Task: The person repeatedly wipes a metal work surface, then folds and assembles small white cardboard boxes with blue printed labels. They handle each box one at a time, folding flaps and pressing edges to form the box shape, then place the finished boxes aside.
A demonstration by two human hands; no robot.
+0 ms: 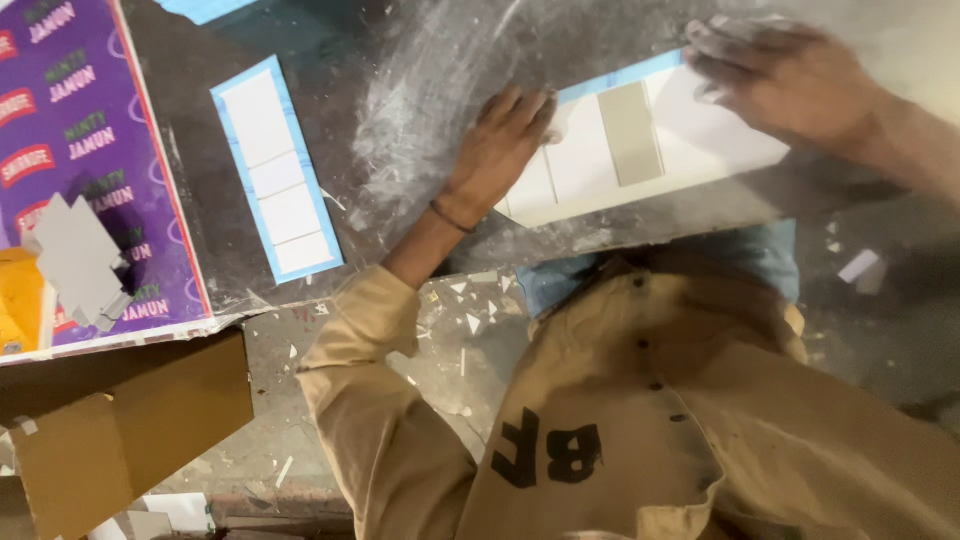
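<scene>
- The left hand (500, 150) lies flat on the near left end of a white sheet with a blue edge (690, 125). Its fingers are spread and released, pressing down, not gripping.
- The right hand (775, 70) rests on the far right end of the same sheet. It is blurred, so I cannot tell if its fingers pinch the sheet or only press on it.
- The sheet lies on the dark counter (400, 60), which is smeared with white streaks. A grey card piece (632, 132) sits in the middle of the sheet, between white pieces.
- If one hand pushes harder than the other, the sheet could slide on the smeary counter and turn crooked.
- The grey card piece could shift out of line with the white pieces if the sheet jerks.
- The sheet could pick up smears from the counter and get dirty.
- A second blue-edged strip (278, 170) lies well apart to the left, beside a purple printed board (100, 160). It looks safe from an elbow.
</scene>
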